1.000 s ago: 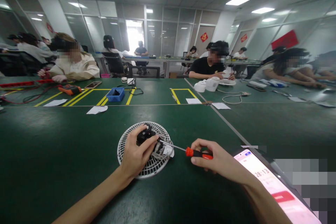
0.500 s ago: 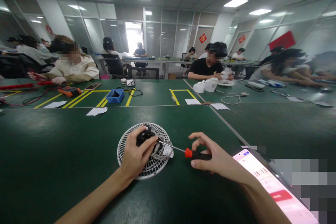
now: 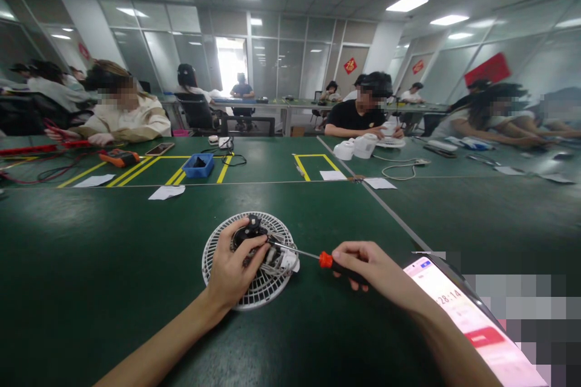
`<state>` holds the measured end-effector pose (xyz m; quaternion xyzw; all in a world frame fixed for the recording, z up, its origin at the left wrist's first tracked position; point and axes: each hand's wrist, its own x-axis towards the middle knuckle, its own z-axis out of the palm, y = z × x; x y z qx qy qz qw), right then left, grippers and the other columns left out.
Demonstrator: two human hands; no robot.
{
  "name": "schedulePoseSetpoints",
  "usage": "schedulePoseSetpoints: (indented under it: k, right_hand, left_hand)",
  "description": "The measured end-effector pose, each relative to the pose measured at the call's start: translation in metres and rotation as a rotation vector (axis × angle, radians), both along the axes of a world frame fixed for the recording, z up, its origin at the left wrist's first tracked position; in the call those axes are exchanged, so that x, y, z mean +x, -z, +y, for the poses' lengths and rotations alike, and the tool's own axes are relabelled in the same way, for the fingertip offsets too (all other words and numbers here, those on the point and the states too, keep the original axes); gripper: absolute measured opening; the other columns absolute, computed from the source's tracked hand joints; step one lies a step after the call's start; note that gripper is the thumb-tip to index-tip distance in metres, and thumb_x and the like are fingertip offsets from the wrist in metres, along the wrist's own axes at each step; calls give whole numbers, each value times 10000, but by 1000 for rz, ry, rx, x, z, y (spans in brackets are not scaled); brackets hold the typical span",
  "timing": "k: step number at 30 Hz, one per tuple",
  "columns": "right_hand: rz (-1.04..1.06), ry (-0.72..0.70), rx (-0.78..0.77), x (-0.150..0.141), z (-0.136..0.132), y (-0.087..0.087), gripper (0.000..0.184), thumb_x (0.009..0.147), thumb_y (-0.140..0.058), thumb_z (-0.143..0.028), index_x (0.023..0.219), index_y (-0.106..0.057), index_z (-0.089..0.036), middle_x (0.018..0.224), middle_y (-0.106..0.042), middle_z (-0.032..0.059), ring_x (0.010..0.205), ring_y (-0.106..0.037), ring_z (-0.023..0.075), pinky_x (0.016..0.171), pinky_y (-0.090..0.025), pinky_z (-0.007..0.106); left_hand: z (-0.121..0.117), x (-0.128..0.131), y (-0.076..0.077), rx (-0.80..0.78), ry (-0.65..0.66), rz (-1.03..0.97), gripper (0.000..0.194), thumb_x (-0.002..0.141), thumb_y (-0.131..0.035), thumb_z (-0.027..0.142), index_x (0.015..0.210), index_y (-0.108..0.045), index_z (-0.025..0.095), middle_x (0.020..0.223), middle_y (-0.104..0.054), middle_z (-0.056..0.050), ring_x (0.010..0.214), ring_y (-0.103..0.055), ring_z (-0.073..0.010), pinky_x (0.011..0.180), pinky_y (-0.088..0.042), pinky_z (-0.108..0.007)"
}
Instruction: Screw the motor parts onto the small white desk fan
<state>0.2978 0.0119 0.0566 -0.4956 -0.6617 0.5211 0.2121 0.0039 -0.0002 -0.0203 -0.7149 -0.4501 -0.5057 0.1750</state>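
A round white fan grille (image 3: pixel 263 297) lies on the green table, with a black motor unit (image 3: pixel 249 233) and a bundle of pale cable (image 3: pixel 276 267) on top of it. My left hand (image 3: pixel 233 266) grips the motor unit, thumb and fingers closed round its near side. From the right, my right hand (image 3: pixel 361 263) is wrapped round the black and red handle of a screwdriver (image 3: pixel 325 260). Its shaft points left, and the tip meets the motor unit close to my left fingertips. The exact contact point is too small to make out.
A phone (image 3: pixel 488 326) showing a timer lies by my right forearm. Beyond the table seam are a blue bin (image 3: pixel 198 165), paper slips (image 3: pixel 167 192), an orange meter (image 3: pixel 119 158), white housings (image 3: pixel 356 147) and a white cable (image 3: pixel 402 167). Co-workers sit across the table.
My right hand's fingers have closed from a loose, spread hold to a firmer grip on the screwdriver handle. My left hand and the motor unit have barely shifted.
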Motion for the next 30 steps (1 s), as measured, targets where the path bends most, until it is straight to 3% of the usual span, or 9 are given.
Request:
schedulePoseSetpoints:
  k: [3,7,16,20,25,28,30]
  right_hand:
    - [6,31,75,2,-3,-3,468,784,-786,-529,1047,-541,-230,1004,-637,27,602,-580,106,474,-429,220]
    - [5,11,53,3,-5,-7,428,733,-840,-421,928,-507,-236,835,-612,-18,613,-577,121,484,-446,219]
    - [19,58,38,3,2,-2,437,796,-749,-576,922,-693,-162,795,-658,19,635,-608,131,543,-459,246]
    - [24,52,15,2,2,-2,492,816,-701,-641,884,-706,-154,750,-661,18,576,-586,113,498,-408,225]
    - [39,34,-21,3,2,1,522,828,-677,-674,855,-682,-153,710,-662,18,519,-557,99,461,-389,215]
    - [30,30,-19,3,1,1,516,859,-649,-667,962,-677,-162,740,-654,16,504,-533,92,435,-388,209]
    - [13,43,25,3,0,-1,521,845,-689,-633,1118,-650,-191,866,-656,25,531,-550,92,425,-408,207]
  left_hand:
    - [-1,1,0,-4,12,-32,171,863,-740,182,1026,-699,214,1354,-516,-97,1253,-585,-262,1043,-581,-474]
    - [-2,3,-3,-15,12,-52,91,861,-740,192,937,-691,188,1345,-526,-108,1246,-592,-264,1051,-570,-463]
    - [-2,2,-4,-31,-4,-36,95,870,-731,198,956,-691,196,1347,-517,-111,1255,-577,-265,1067,-549,-457]
    - [-1,1,-1,-28,-20,-15,184,878,-721,210,1060,-695,204,1354,-513,-114,1268,-569,-278,1059,-560,-469]
    - [-1,1,1,-29,-1,-19,169,879,-724,202,1046,-697,208,1374,-510,-109,1261,-571,-268,1059,-560,-476]
    - [-1,2,-1,-28,2,-28,156,877,-726,196,1030,-692,200,1358,-521,-110,1248,-580,-263,1059,-558,-469]
    - [-1,2,-1,-27,3,-27,156,876,-726,192,1027,-690,195,1354,-524,-112,1248,-580,-263,1062,-553,-465]
